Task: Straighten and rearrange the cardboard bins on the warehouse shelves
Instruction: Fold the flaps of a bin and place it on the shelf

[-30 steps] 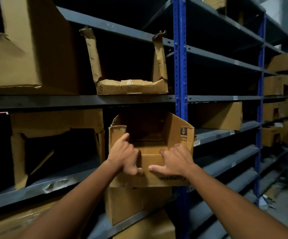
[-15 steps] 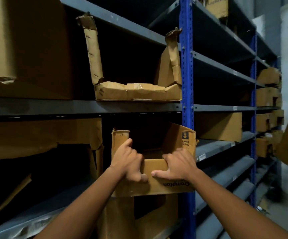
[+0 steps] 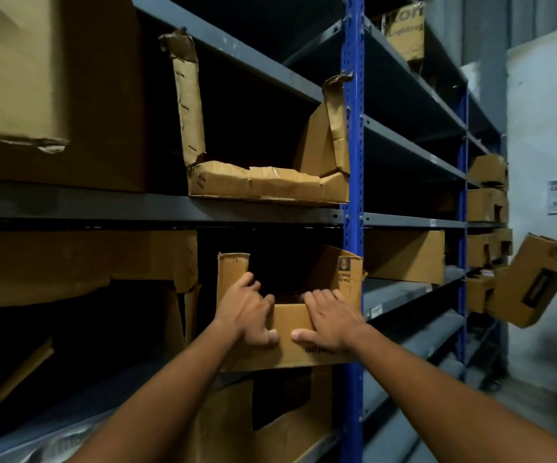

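Bin (image 3: 290, 332) pushed inward, beside blue upright (image 3: 353, 195).

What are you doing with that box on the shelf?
A person is tidying a warehouse rack. Both hands grip the low front wall of an open brown cardboard bin: the left hand at its left corner, the right hand beside it, fingers hooked over the edge. The bin sits on a grey metal shelf beside a blue upright post. On the shelf above rests a torn, crumpled cardboard bin.
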